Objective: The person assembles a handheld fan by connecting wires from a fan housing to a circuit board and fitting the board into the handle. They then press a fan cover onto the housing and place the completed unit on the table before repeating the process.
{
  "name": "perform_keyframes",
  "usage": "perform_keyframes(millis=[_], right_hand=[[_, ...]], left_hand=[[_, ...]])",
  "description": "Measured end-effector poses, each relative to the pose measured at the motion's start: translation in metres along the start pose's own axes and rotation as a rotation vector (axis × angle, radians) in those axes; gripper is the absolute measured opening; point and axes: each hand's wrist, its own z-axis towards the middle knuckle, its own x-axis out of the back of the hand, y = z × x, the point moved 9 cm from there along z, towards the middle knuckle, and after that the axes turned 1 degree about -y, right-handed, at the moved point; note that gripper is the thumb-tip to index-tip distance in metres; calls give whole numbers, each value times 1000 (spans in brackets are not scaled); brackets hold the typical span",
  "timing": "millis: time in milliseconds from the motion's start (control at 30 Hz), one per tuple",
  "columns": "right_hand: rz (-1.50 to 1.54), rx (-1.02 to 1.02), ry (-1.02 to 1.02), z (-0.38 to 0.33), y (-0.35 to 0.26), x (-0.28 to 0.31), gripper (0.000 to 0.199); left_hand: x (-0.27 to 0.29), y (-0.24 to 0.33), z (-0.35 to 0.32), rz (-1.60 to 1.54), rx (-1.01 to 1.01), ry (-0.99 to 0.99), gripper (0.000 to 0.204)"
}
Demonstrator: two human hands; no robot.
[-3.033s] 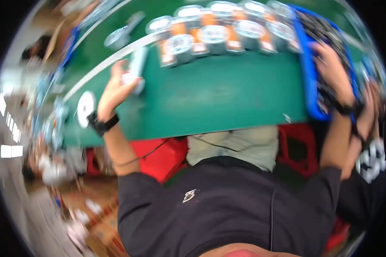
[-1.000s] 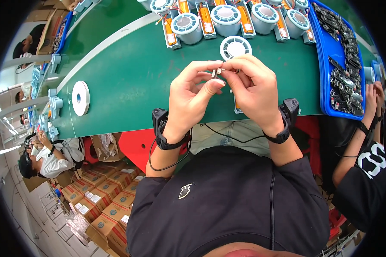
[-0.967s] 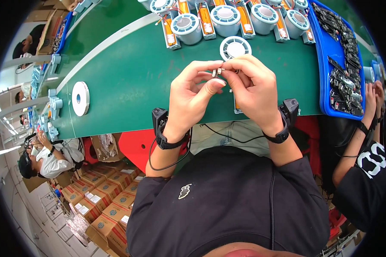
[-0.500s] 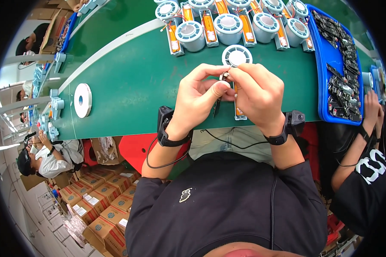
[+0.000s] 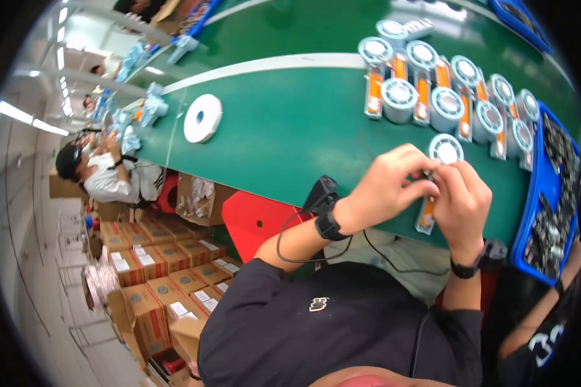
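Observation:
My left hand (image 5: 394, 188) and my right hand (image 5: 463, 201) meet over a light blue handheld fan (image 5: 445, 149). Its round slotted head with a pale centre shows just beyond my fingertips. The lower part, a handle with an orange cell (image 5: 427, 213), comes out between my hands, toward me. Thumb and fingers are pinched on both hands, and the fingertips almost touch. Whatever sits between them is hidden by the fingers; only a small dark spot shows there.
Several similar fans (image 5: 447, 108) with orange cells stand in rows beyond my hands. At right is a blue tray (image 5: 529, 213) of dark circuit boards (image 5: 555, 226). A white tape roll (image 5: 203, 119) lies on the green table (image 5: 271, 122). A co-worker's arm (image 5: 571, 261) is beside the tray.
My view has turned, so the table, fans and hands appear farther right. The dark strip-like board that hung below my left fingers no longer shows. Both hands stay pinched together at the fan.

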Motion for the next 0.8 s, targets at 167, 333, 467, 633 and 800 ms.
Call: perform_keyframes(millis=[167,333,467,633,800], right_hand=[[158,5,-113,-2,9,-3,13],[380,-308,-96,-11,41,-16,20],[405,-301,-98,-9,44,-17,23],[379,-112,-111,-13,15,0,20],[312,6,-253,-26,6,-16,22]], left_hand=[[-11,-15,-6,-295,221,-141,25],[-9,-9,1,-276,97,-173,25],[-11,-14,-1,-206,138,-281,28],[-2,-9,-3,-143,26,-157,27],[4,-16,-5,-312,265,-60,25]])
